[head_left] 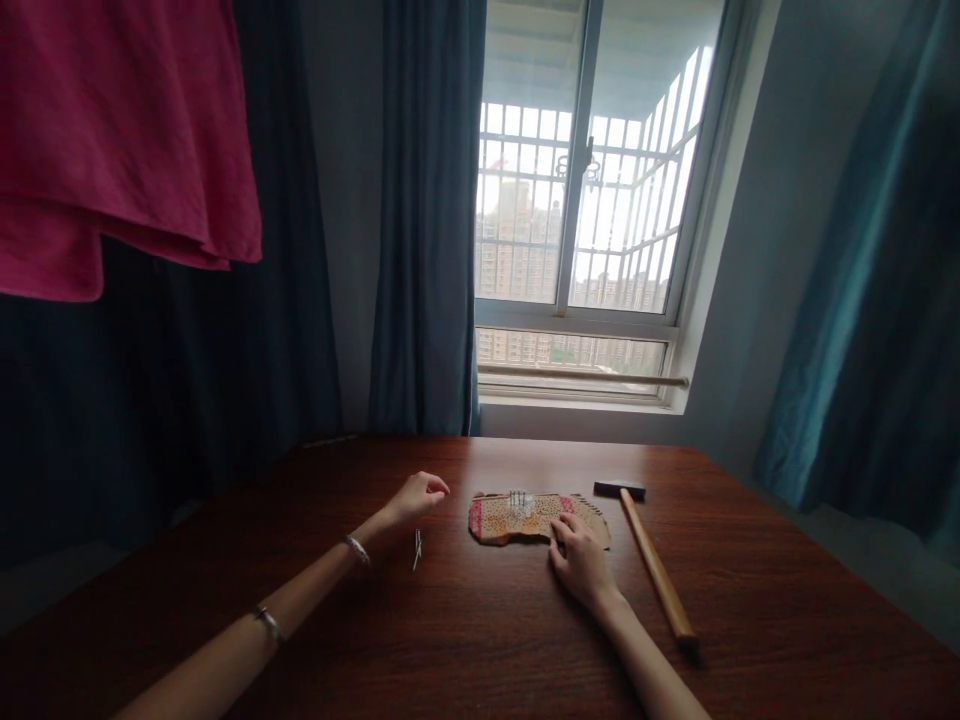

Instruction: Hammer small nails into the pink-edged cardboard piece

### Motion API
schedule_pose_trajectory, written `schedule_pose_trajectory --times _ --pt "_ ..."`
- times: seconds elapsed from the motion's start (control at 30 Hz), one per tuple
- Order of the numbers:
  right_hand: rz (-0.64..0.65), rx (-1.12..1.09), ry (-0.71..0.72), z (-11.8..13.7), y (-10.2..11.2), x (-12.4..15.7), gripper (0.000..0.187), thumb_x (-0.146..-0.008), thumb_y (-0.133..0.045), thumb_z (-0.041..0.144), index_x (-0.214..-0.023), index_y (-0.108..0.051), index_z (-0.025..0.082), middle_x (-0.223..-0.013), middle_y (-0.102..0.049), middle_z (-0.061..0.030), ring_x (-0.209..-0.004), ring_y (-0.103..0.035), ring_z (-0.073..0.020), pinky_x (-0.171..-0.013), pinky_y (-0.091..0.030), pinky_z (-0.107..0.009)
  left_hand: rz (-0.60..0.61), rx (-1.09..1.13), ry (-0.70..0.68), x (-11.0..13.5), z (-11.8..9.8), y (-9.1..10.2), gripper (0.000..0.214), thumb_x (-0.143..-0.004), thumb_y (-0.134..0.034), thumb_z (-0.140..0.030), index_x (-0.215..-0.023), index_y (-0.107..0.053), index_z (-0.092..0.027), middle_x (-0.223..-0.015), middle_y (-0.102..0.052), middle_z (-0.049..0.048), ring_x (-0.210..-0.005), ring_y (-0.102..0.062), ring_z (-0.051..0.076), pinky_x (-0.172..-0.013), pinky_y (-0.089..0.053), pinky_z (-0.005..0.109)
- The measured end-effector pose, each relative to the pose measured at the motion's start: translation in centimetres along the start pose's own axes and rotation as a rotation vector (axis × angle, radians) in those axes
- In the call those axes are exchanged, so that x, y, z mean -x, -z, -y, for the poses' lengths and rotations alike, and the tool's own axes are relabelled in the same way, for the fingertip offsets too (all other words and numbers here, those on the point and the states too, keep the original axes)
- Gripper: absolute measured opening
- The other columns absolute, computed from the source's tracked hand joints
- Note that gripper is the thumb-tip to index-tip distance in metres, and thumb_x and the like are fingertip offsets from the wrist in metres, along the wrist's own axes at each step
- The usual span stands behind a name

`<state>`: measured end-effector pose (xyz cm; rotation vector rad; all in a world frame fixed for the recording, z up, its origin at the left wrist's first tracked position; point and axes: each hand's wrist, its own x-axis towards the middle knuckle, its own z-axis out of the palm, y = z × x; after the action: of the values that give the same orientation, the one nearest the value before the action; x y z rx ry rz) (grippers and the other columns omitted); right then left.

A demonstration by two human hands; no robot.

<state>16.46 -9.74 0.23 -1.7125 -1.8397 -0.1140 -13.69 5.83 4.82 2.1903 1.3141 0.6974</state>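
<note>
A flat, ragged-edged board [495, 524] with dense dots and pink and orange patches lies on the table. Several nails [517, 498] stand upright from its far middle part. My right hand [581, 562] rests on the board's right part, fingers spread over the top and thumb by the near edge. To the left of the board, my left hand [417, 498] hovers with fingertips closed together; whatever they may hold is too small to make out. A few loose nails [417, 550] lie on the table just below that hand. Right of the board lies a hammer [654, 565], wooden handle toward me.
The brown wooden table [360, 650] reaches back toward a barred window [577, 200]. Dark blue curtains [427, 220] hang on both sides. A pink cloth [127, 130] hangs at the upper left.
</note>
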Motion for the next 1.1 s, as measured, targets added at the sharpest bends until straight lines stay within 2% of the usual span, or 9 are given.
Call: schedule_pose_trajectory --times 0.07,0.2,0.37,0.47,0.57,0.73,0.9,1.1 --pt "-0.003 -0.002 0.005 -0.1 -0.1 0.1 0.03 -0.078 -0.046 0.02 -0.103 -0.063 0.02 -0.108 -0.06 -0.0089 -0.102 -0.054 -0.0205 -0.091 -0.039 -0.03 -0.024 -0.07 0.032 1.3 1.6 1.6 0.024 -0.063 -0.055 -0.03 -0.073 -0.07 -0.013 -0.074 -0.068 0.007 -0.073 -0.06 0.02 -0.067 -0.041 0.027" --pt "-0.007 -0.007 0.013 -0.1 -0.1 0.3 0.028 -0.078 -0.044 0.019 -0.1 -0.063 0.02 -0.107 -0.06 -0.0085 -0.102 -0.054 -0.0202 -0.09 -0.041 -0.029 0.038 -0.127 0.122 4.2 3.4 3.4 0.028 -0.06 -0.06 -0.041 -0.06 -0.067 -0.014 -0.062 -0.064 0.0046 -0.064 -0.056 0.018 -0.058 -0.036 0.025" --pt "-0.001 -0.013 -0.001 -0.1 -0.3 0.4 0.032 -0.078 -0.043 0.018 -0.105 -0.061 0.021 -0.111 -0.059 -0.0082 -0.105 -0.053 -0.0202 -0.09 -0.041 -0.028 0.211 -0.082 0.233 8.0 3.4 3.2 0.042 -0.057 -0.061 -0.054 -0.065 -0.067 -0.013 -0.051 -0.056 0.0008 -0.051 -0.049 0.015 -0.047 -0.03 0.023" --pt "-0.005 -0.019 0.007 -0.1 -0.3 0.4 0.033 -0.079 -0.042 0.017 -0.104 -0.062 0.02 -0.111 -0.06 -0.0082 -0.105 -0.054 -0.0197 -0.089 -0.042 -0.027 0.2 -0.09 0.178 9.3 3.4 2.6 0.039 -0.057 -0.062 -0.052 -0.065 -0.067 -0.014 -0.056 -0.059 0.001 -0.056 -0.052 0.015 -0.051 -0.033 0.023" --pt "-0.011 -0.022 0.014 0.1 -0.2 0.4 0.033 -0.08 -0.04 0.018 -0.104 -0.062 0.02 -0.112 -0.06 -0.0085 -0.105 -0.055 -0.0195 -0.088 -0.042 -0.027 0.127 -0.092 0.131 9.9 3.8 2.0 0.033 -0.059 -0.062 -0.046 -0.065 -0.067 -0.014 -0.064 -0.064 0.002 -0.065 -0.056 0.017 -0.056 -0.036 0.022" --pt "0.004 -0.017 0.014 0.2 -0.1 0.4 0.035 -0.08 -0.04 0.019 -0.108 -0.061 0.02 -0.114 -0.059 -0.0092 -0.109 -0.052 -0.0203 -0.091 -0.041 -0.028 0.033 -0.119 0.162 10.0 4.7 1.4 0.024 -0.059 -0.058 -0.036 -0.065 -0.067 -0.014 -0.069 -0.066 0.0032 -0.07 -0.059 0.019 -0.061 -0.038 0.024" --pt "0.014 -0.023 0.012 0.2 -0.1 0.4 0.036 -0.08 -0.039 0.018 -0.109 -0.061 0.019 -0.115 -0.058 -0.0095 -0.11 -0.052 -0.0207 -0.092 -0.04 -0.029 0.089 -0.12 0.189 9.7 4.8 1.5 0.021 -0.056 -0.053 -0.028 -0.061 -0.067 -0.013 -0.064 -0.065 0.0033 -0.067 -0.059 0.019 -0.056 -0.037 0.023" --pt "0.005 -0.037 0.014 0.2 -0.3 0.5 0.034 -0.079 -0.039 0.016 -0.105 -0.062 0.02 -0.113 -0.059 -0.0095 -0.109 -0.052 -0.0206 -0.092 -0.04 -0.029 0.095 -0.174 0.159 9.4 4.7 1.6 0.019 -0.054 -0.051 -0.025 -0.06 -0.065 -0.013 -0.063 -0.065 0.0029 -0.063 -0.058 0.018 -0.051 -0.034 0.022"
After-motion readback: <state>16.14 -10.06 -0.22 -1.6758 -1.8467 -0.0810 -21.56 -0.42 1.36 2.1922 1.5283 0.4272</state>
